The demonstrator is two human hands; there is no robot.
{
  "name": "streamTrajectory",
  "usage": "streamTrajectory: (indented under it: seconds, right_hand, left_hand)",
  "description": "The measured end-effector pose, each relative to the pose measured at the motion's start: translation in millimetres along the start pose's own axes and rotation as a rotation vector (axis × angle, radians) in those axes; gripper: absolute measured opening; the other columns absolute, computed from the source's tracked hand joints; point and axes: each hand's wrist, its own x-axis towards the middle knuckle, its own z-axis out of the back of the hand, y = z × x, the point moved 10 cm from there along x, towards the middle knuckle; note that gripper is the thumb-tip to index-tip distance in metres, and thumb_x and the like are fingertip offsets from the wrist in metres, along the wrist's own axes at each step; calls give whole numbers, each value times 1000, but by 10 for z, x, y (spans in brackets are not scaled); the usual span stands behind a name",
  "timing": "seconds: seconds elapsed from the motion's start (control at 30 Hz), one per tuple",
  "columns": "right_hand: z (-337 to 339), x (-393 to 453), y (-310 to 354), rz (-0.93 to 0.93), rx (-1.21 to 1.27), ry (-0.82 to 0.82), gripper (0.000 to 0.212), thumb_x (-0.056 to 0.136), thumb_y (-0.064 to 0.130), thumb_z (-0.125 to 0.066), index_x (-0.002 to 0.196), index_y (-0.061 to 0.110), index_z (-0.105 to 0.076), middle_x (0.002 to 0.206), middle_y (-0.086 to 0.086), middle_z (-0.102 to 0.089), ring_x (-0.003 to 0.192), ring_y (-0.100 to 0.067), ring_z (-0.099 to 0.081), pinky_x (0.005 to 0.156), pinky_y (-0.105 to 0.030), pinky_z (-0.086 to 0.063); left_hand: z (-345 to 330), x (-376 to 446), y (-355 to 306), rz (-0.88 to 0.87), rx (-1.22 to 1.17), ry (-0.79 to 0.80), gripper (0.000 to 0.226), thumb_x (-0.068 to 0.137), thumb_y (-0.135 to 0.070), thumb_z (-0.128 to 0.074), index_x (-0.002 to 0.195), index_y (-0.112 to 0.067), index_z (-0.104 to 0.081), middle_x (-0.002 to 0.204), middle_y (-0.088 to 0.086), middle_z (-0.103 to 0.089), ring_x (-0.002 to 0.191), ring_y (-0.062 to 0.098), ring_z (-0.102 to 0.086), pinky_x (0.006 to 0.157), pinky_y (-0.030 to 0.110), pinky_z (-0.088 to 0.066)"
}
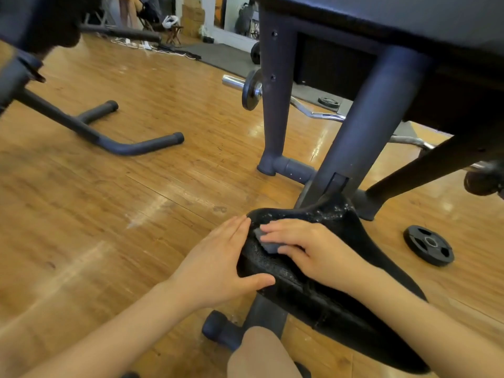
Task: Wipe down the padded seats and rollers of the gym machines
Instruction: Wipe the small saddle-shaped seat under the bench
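Observation:
A black padded seat (335, 293) of a gym machine lies low in front of me, wet with droplets near its far end. My right hand (308, 249) lies flat on the seat and presses a small grey cloth (268, 242) against the pad with straight fingers. My left hand (215, 266) rests on the seat's left edge, fingers straight along the side and thumb laid over the top.
The machine's dark metal posts (362, 137) rise just behind the seat, under a large pad (409, 20). A weight plate (428, 245) lies on the wooden floor to the right. A curl bar (253, 90) lies beyond. Another machine's base tubes (131, 145) sit at the left.

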Motion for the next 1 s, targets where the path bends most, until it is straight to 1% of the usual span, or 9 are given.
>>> streamTrajectory:
  seconds: [0.1, 0.2, 0.3, 0.37, 0.43, 0.6, 0.7, 0.87, 1.0]
  right_hand:
    - [79, 310, -381, -143, -14, -68, 31, 92, 9, -53, 120, 18, -63, 128, 6, -58, 123, -8, -47, 106, -22, -32]
    - [46, 519, -489, -216, -59, -30, 26, 92, 7, -51, 112, 10, -66, 119, -1, -65, 115, -19, -54, 98, -33, -39]
    - [-46, 420, -14, -29, -87, 8, 30, 91, 8, -53, 119, 14, -63, 126, 1, -60, 121, -12, -47, 104, -18, -27]
    - [-150, 193, 306, 113, -67, 43, 35, 91, 10, -54, 125, 18, -59, 134, 6, -52, 128, -2, -36, 106, -8, -11]
    - [-188, 34, 368, 153, -33, 88, 36, 92, 12, -54, 127, 21, -57, 136, 12, -47, 128, 7, -27, 105, -4, -5]
    - [18, 374, -132, -18, 19, -3, 30, 90, 7, -56, 118, 17, -65, 126, 7, -59, 119, 1, -44, 100, -3, -22]
    - [6, 576, -274, -110, -47, 3, 25, 92, 6, -51, 111, 8, -67, 120, -1, -64, 116, -16, -52, 99, -20, -34]
    - [-154, 276, 211, 77, -43, 49, 29, 89, 9, -55, 116, 13, -65, 125, 1, -61, 122, -8, -45, 103, -1, -13]
    - [-110, -189, 133, 19, 17, 40, 33, 91, 27, -45, 119, 24, -62, 128, 16, -54, 128, 5, -35, 106, -4, -17]
  left_hand:
    - [-3, 12, 23, -3, -12, -29, 120, 54, -88, -19, 151, -20, 1, 159, -8, -1, 142, 2, 4, 103, 9, 9]
    - [20, -7, 2, -3, -77, -61, 120, 60, -86, -34, 151, -18, 4, 159, -7, -2, 142, 2, 1, 101, 5, 8]
    - [44, -27, 30, 18, -154, -52, 119, 69, -74, -56, 149, -20, 14, 158, -10, -2, 142, 1, -3, 107, 10, -4]
    - [45, -20, 81, 28, -183, -32, 123, 68, -72, -60, 147, -22, 20, 158, -11, -5, 142, 1, -6, 109, 14, -11]
    - [27, -7, 116, 34, -190, -1, 125, 67, -72, -61, 146, -24, 23, 158, -11, -5, 142, 1, -7, 110, 16, -14]
    - [-7, 17, 82, 31, -168, 23, 123, 69, -70, -62, 148, -20, 18, 158, -9, -6, 142, 3, -9, 109, 15, -14]
    - [-19, 21, 89, 33, -165, 27, 123, 69, -70, -61, 148, -19, 18, 158, -9, -3, 142, 2, -7, 110, 16, -14]
    - [-25, 18, 77, 36, -205, 52, 123, 70, -68, -62, 145, -21, 23, 158, -12, -1, 141, 0, -7, 109, 15, -16]
    - [-11, 54, 84, 13, -217, 26, 127, 66, -67, -65, 145, -23, 24, 157, -10, -11, 140, 1, -15, 107, 16, -22]
